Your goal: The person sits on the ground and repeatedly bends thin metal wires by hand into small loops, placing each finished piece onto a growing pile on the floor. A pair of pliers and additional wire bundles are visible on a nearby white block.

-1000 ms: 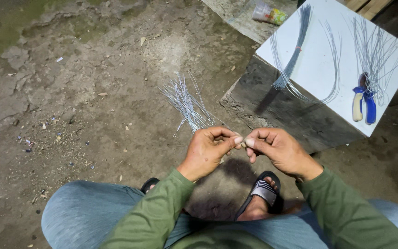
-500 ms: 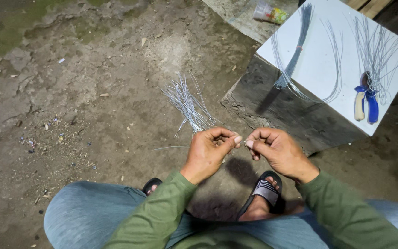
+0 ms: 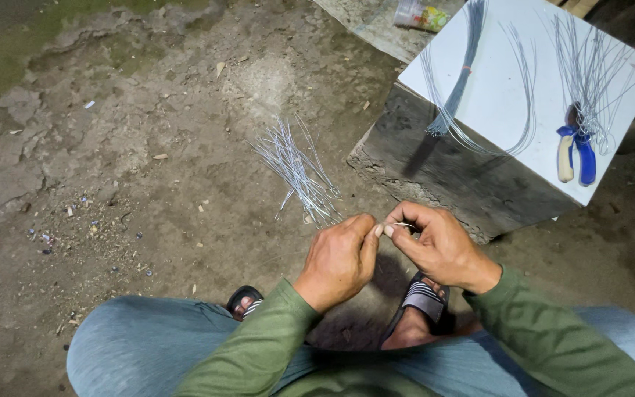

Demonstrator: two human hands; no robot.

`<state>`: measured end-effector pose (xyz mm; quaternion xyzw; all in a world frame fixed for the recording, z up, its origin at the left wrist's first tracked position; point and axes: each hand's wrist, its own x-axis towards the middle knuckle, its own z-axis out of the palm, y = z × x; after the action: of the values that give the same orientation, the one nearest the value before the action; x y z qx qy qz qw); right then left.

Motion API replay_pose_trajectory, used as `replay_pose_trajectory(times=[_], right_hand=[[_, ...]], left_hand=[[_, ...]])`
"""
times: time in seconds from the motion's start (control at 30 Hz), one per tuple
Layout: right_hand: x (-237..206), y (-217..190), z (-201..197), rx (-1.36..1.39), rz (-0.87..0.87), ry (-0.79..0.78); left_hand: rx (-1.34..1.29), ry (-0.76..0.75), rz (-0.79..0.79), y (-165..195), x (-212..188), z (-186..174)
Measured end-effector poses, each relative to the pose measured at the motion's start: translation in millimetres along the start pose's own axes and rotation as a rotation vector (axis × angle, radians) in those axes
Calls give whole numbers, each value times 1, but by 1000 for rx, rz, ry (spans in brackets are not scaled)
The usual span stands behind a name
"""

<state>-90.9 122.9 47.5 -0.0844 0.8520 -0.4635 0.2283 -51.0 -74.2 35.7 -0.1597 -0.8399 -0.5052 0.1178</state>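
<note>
- Two hands meet at centre, above the person's knees: left hand and right hand, each curled with thumb and forefinger pinched on a short piece of thin wire between them.
- Step in hand, as judged: bending or twisting this one piece.
- Cut wire pile lies on the dirt, just beyond the hands.
- White board, far right, carries long wire strands and blue-handled pliers.
- Next move likely calls for a firm pinch with both hands and a small wrist turn.
</note>
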Motion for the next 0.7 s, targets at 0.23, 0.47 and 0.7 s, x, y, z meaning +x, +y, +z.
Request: replay_pose_trajectory(times=[0.23,0.47,0.7], right_hand=[[-4,-14,-3,-175,-357,82],[-7,-15,-3,-208,-379,100],[-3,-11,-9,-873,-1070,242]], left_hand=[[-109,-51,-267,3,3,4],[-216,-58,-390,-8,-4,16],[-811,-141,-469,-44,-9,37]])
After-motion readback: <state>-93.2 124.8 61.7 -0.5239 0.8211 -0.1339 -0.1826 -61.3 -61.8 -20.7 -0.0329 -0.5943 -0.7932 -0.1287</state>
